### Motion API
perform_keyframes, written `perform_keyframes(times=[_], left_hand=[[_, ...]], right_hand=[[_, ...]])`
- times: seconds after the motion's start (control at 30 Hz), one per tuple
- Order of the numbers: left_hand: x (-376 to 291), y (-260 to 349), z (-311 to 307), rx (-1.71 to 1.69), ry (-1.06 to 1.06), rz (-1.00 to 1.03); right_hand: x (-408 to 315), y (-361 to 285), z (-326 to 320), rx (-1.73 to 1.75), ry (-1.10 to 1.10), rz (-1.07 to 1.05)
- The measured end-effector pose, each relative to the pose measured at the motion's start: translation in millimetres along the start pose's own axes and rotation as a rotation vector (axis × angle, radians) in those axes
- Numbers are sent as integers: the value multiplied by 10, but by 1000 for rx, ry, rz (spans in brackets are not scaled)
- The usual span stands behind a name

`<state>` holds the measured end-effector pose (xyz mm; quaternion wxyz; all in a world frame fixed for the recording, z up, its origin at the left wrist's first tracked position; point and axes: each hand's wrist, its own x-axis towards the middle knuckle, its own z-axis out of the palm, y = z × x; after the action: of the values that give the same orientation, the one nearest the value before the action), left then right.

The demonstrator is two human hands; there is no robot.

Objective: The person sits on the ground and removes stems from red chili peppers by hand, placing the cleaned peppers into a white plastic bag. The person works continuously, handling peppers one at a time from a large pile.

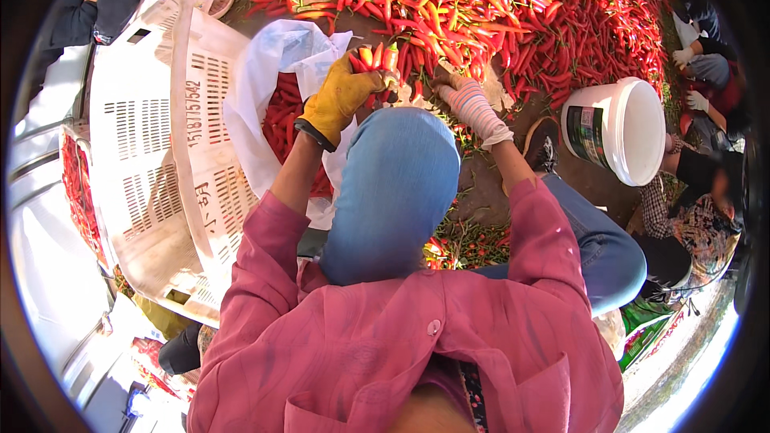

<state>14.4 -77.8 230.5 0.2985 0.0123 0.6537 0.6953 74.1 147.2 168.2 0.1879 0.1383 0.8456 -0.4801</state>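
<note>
My left hand [343, 93], in a yellow work glove, is closed around several red chili peppers [377, 57] above my raised knee. To its right, my right hand [468, 99], in a striped glove with the fingertips exposed, reaches to the near edge of a large heap of red chilies [481, 6]; whether its fingers hold anything cannot be told. Just left of my left hand stands a white sack [246, 96] with its mouth spread, and many red chilies [284, 123] lie inside it.
White slatted plastic crates [150, 150] bearing writing stand at the left. A white bucket [642, 132] lies tilted at the right. Stems and small chilies [475, 243] litter the ground by my knee. Other people sit at the right edge, and one is at upper left.
</note>
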Motion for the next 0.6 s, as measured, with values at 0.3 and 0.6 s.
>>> perform_keyframes(times=[0.3, 0.6], left_hand=[[206, -103, 247, 223, -36, 63], [264, -309, 197, 1082, -171, 845]], right_hand=[[-140, -899, -165, 480, 30, -152], [-207, -621, 8, 1043, 50, -31]])
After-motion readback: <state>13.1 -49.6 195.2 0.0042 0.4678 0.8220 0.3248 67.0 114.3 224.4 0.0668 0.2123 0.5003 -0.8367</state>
